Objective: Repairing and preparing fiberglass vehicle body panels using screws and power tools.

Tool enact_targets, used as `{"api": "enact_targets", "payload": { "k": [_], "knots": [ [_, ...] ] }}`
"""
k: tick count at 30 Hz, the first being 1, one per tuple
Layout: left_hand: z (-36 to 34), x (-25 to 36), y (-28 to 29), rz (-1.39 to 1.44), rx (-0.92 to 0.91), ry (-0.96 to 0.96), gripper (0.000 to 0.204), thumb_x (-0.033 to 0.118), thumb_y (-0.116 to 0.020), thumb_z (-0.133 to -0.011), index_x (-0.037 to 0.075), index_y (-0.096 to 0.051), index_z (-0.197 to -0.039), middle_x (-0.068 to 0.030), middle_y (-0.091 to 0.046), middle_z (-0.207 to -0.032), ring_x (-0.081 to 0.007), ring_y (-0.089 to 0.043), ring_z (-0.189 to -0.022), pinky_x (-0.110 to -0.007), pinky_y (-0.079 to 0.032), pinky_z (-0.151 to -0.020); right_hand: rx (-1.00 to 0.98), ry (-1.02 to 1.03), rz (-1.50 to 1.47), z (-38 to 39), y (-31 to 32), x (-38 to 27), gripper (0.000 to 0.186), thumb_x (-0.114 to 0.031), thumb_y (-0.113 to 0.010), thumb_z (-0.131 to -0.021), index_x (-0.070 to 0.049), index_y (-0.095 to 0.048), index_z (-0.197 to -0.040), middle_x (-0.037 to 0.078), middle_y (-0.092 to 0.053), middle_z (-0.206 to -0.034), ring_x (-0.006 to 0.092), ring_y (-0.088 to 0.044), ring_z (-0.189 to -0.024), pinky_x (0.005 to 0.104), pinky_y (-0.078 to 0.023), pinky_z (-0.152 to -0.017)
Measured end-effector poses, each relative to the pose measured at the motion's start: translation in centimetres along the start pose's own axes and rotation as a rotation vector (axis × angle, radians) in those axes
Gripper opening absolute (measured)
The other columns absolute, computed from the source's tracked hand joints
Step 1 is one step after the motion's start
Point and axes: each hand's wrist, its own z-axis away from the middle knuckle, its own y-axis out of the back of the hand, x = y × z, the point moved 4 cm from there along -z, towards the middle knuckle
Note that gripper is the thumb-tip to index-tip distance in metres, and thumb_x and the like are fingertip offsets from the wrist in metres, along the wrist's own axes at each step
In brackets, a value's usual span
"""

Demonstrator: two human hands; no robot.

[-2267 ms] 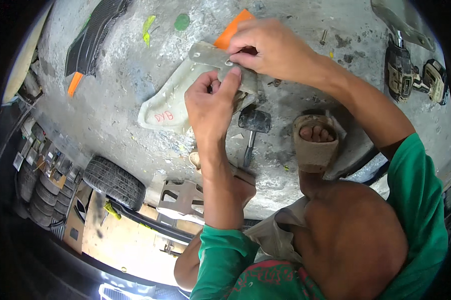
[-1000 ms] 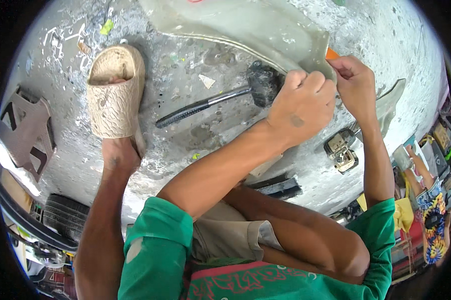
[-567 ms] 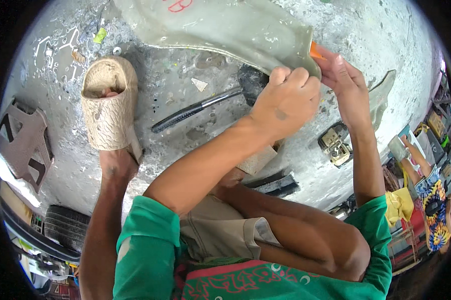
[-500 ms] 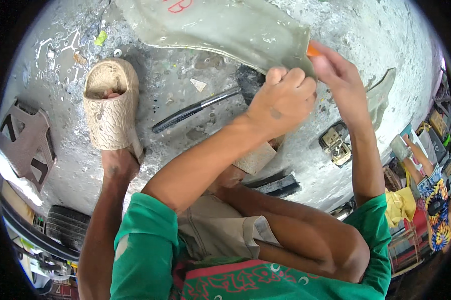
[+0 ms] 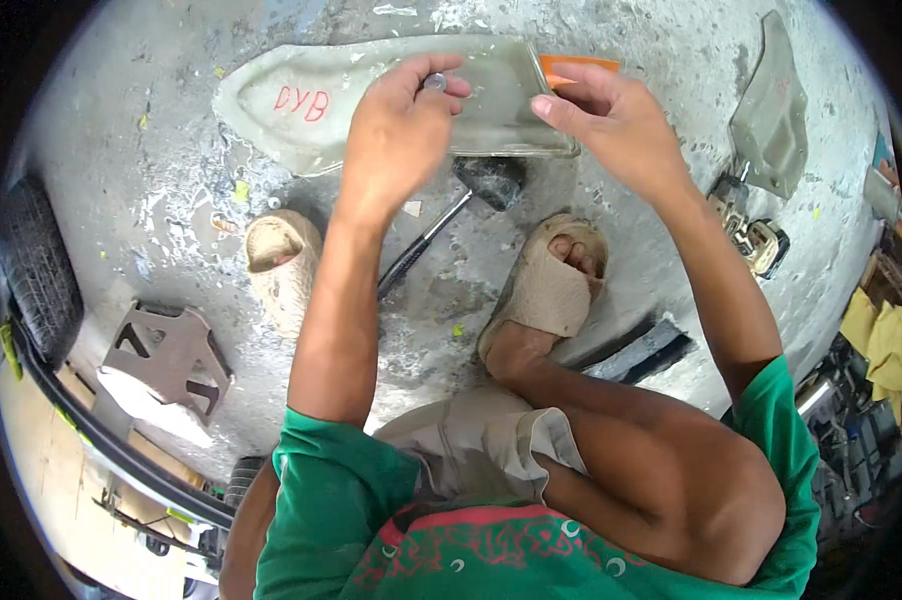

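A long grey-green moulded panel (image 5: 491, 110) with red hand lettering lies across the far side, in front of both hands. My left hand (image 5: 401, 130) is over its middle, fingers curled round a small silver, round-ended thing (image 5: 435, 82) that is mostly hidden. At the panel's right end, a flat orange strip (image 5: 581, 62) sticks out beside the edge. My right hand (image 5: 621, 125) has its bent fingers on this strip, its thumb by the panel's edge. Just below the panel lies a mallet with a black head (image 5: 493, 182) and a dark handle, part of it behind my left forearm.
Another grey-green panel (image 5: 771, 110) lies at the far right, above a metal latch-like part (image 5: 756, 240). My feet in beige slides (image 5: 541, 285) stand on the stained concrete floor. A brown plastic stool (image 5: 166, 360) and a tyre (image 5: 39, 270) are at left; a black strip (image 5: 636, 355) lies right.
My left hand has left the panel's right corner and moved left, the small silver thing now showing in it. My right hand stays by the orange strip. The whole view has shifted.
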Motion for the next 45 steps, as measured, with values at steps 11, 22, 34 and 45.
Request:
{"api": "enact_targets", "payload": {
  "k": [11, 22, 34, 45],
  "knots": [
    [-3.3, 0.7, -2.7, -0.337, -0.277, 0.121, 0.026, 0.023, -0.062, -0.095, -0.002, -0.066, -0.103, -0.0059, -0.074, -0.088, -0.0105, -0.062, -0.071, -0.026, -0.050, -0.068, -0.147, 0.076, -0.318, 2.5, -0.3, 2.0, 0.055, -0.019, -0.073, -0.090, 0.002, -0.053, -0.138, 0.010, -0.063, -0.130, 0.0157, -0.061, -0.115, 0.0319, -0.049, -0.101],
    [-5.1, 1.3, -3.2, -0.390, -0.355, 0.271, 0.026, 0.011, -0.060, -0.084, 0.001, -0.068, -0.106, -0.0006, -0.074, -0.092, -0.0082, -0.050, -0.072, -0.025, -0.045, -0.067, -0.084, 0.067, -0.342, 2.2, -0.2, 3.4, 0.057, -0.023, -0.078, -0.085, 0.002, -0.059, -0.133, 0.010, -0.066, -0.124, 0.0188, -0.063, -0.114, 0.0350, -0.051, -0.098],
    [-6.0, 0.7, -2.7, -0.619, -0.242, 0.045, 0.025, 0.023, -0.074, -0.083, 0.003, -0.070, -0.096, -0.0180, -0.074, -0.089, -0.0307, -0.071, -0.081, -0.041, -0.054, -0.075, -0.038, 0.147, -0.382, 1.7, -0.6, 4.7, 0.060, -0.026, -0.079, -0.084, 0.002, -0.059, -0.133, 0.012, -0.067, -0.123, 0.0195, -0.064, -0.113, 0.0338, -0.051, -0.098],
    [-4.0, 1.6, -6.8, -0.705, 0.048, 0.063, 0.020, 0.023, -0.079, -0.078, 0.005, -0.074, -0.086, -0.0181, -0.073, -0.086, -0.0356, -0.071, -0.086, -0.042, -0.055, -0.079, -0.016, 0.134, -0.380, 1.9, -0.6, 5.1, 0.064, -0.029, -0.080, -0.083, 0.004, -0.058, -0.133, 0.016, -0.066, -0.126, 0.0242, -0.063, -0.118, 0.0363, -0.049, -0.102]
  ]
}}
